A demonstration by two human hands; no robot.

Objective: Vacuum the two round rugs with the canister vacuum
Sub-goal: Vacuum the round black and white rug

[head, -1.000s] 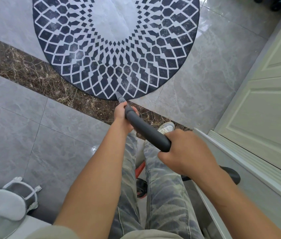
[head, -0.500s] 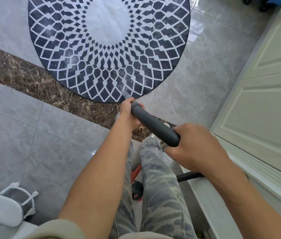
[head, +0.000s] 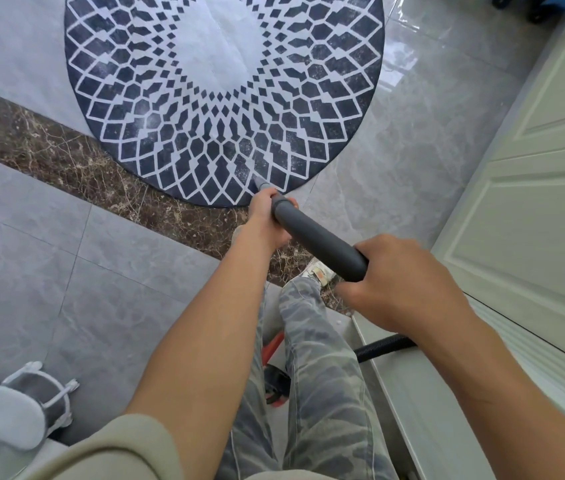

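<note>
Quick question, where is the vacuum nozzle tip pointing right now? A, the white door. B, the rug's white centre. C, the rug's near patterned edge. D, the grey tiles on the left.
C: the nozzle tip is over the near edge of the round rug, just beyond the left hand gripping the wand.

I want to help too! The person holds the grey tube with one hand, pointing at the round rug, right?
No, two: the head view shows left hand and right hand both gripping the grey tube, pointing at the round rug.
</note>
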